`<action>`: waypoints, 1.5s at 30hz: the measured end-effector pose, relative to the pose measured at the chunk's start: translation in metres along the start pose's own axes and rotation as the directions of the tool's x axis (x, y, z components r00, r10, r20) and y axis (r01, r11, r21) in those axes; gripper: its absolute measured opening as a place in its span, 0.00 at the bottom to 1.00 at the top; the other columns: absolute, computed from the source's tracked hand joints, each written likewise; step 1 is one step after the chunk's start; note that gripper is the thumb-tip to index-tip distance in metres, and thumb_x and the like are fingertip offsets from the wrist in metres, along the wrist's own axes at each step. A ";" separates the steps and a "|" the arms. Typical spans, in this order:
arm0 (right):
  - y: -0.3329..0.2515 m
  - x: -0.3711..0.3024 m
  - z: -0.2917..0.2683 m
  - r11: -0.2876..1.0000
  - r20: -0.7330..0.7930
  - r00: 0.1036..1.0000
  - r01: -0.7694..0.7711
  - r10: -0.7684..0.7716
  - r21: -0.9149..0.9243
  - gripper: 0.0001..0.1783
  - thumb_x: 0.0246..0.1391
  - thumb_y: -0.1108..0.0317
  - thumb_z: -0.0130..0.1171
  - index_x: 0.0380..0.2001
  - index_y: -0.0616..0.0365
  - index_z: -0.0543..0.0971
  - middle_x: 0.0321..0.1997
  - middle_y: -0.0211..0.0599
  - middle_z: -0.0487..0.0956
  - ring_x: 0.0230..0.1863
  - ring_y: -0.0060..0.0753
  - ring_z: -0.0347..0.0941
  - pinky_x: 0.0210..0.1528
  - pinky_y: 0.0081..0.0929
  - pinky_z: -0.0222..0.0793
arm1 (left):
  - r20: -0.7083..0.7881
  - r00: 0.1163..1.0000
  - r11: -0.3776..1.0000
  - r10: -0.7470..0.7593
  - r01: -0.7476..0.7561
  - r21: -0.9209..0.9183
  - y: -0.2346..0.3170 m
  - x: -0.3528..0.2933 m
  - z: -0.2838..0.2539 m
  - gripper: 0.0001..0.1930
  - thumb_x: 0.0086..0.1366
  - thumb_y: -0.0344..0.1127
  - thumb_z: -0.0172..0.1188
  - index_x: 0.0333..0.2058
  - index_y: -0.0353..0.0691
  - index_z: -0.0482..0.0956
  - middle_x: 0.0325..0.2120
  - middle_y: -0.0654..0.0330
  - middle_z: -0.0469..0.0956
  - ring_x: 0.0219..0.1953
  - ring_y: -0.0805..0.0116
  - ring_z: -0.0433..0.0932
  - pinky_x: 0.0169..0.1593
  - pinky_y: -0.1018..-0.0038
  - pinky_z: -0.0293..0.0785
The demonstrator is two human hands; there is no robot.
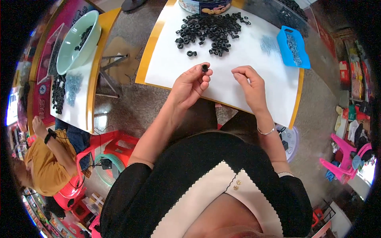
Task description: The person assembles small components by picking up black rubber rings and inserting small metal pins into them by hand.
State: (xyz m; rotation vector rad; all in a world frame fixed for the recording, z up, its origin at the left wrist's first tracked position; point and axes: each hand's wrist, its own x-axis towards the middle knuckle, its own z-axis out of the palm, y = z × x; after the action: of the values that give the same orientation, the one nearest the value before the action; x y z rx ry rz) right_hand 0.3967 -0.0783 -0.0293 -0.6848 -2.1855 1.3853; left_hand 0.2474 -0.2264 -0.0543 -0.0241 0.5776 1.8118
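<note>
My left hand (187, 87) pinches a small black ring-shaped part (204, 68) between thumb and fingers, with its opening facing up, above the near edge of the white-covered table (162, 67). To its right, my right hand (254, 88) hovers over the white surface, thumb and fingertips drawn together. Whatever those fingertips hold, if anything, is too small to make out. Beyond my hands lies a heap of similar black ring-shaped parts (208, 31), with a few loose ones at its near side.
A blue plastic tray (303, 62) holding small shiny pieces stands at the right, beside scattered shiny pieces (270, 44). A round tin (204, 8) is at the far edge. On the left, another person (51, 158) sits at a second table with a pale green basin (65, 59).
</note>
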 end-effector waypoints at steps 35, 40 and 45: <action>0.073 0.030 -0.074 1.000 -0.411 0.912 0.000 -0.007 -0.016 0.05 0.46 0.72 0.58 0.28 0.60 0.75 0.27 0.36 0.78 0.28 0.27 0.73 0.32 0.25 0.68 | -0.115 0.993 0.922 -0.006 0.050 0.385 -0.017 -0.003 0.013 0.12 0.65 0.31 0.52 0.45 0.32 0.71 0.32 0.56 0.74 0.29 0.74 0.73 0.32 0.78 0.73; 0.058 0.015 -0.059 0.999 -0.373 0.927 -0.055 0.050 -0.001 0.07 0.46 0.72 0.59 0.30 0.62 0.76 0.25 0.34 0.77 0.27 0.22 0.71 0.33 0.21 0.68 | -0.140 0.990 0.913 0.014 0.045 0.406 -0.019 -0.003 0.014 0.11 0.65 0.30 0.52 0.44 0.31 0.70 0.34 0.53 0.75 0.29 0.71 0.74 0.33 0.77 0.74; 0.028 -0.003 -0.036 0.974 -0.136 0.982 -0.102 0.131 0.203 0.07 0.49 0.73 0.58 0.33 0.62 0.76 0.28 0.26 0.76 0.31 0.16 0.69 0.35 0.16 0.66 | -0.125 0.992 0.904 0.033 0.024 0.427 -0.022 -0.006 0.025 0.10 0.64 0.29 0.50 0.43 0.34 0.71 0.34 0.53 0.75 0.30 0.69 0.76 0.35 0.74 0.76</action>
State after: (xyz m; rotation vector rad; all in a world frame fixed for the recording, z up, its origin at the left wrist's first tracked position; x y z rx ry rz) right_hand 0.4256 -0.0450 -0.0408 -0.8259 -1.8905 1.5318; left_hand 0.2757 -0.2181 -0.0386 0.1600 1.0612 1.6599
